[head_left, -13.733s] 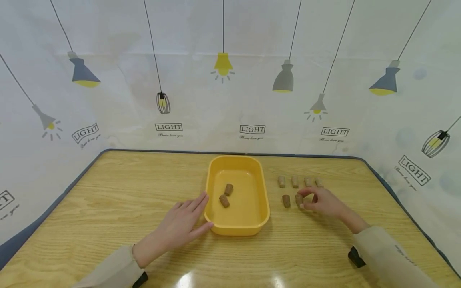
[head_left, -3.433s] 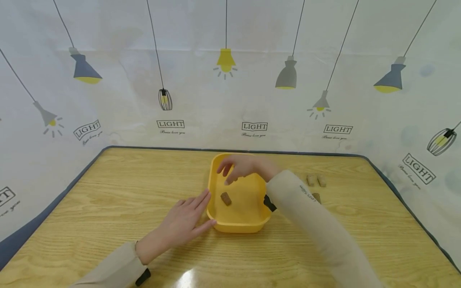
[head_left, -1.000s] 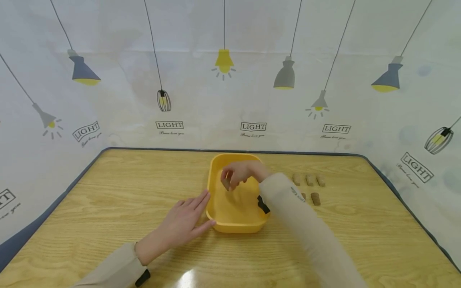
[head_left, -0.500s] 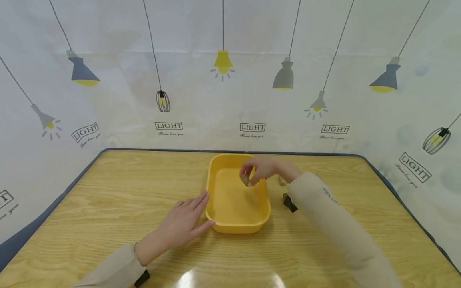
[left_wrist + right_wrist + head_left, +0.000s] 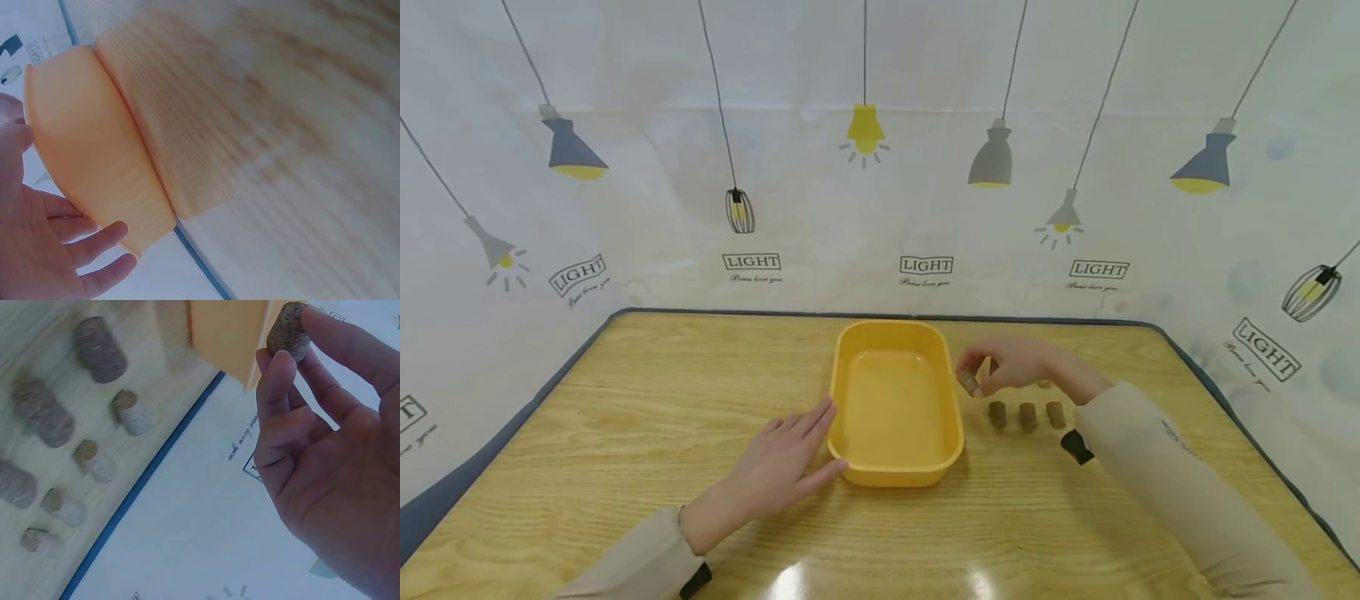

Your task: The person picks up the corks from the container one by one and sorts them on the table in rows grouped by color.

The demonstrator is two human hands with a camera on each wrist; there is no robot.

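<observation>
My right hand [image 5: 1011, 365] pinches a brown cork [image 5: 967, 382] between thumb and fingers, just outside the right wall of the yellow tray [image 5: 895, 477]. In the right wrist view, the pinched cork [image 5: 289, 331] overlaps the tray's wall. My left hand [image 5: 775, 458] lies with straight fingers against the tray's left side, its fingertips and thumb at the rim. To the tray's right stand three dark corks in a front row, among them the middle cork [image 5: 1027, 417]. Behind them is a row of paler corks [image 5: 131, 414], mostly covered by my right hand in the head view.
The wooden table [image 5: 647, 400] ends in a dark blue edge strip [image 5: 737, 313]. Beyond it rises a pale backdrop [image 5: 820, 217] printed with hanging lamps. A black strap [image 5: 1077, 447] shows under my right sleeve.
Two corks lay in the tray earlier; now its floor is bare. My right hand picked up the last one and carried it right, past the rim. The left hand stayed put.
</observation>
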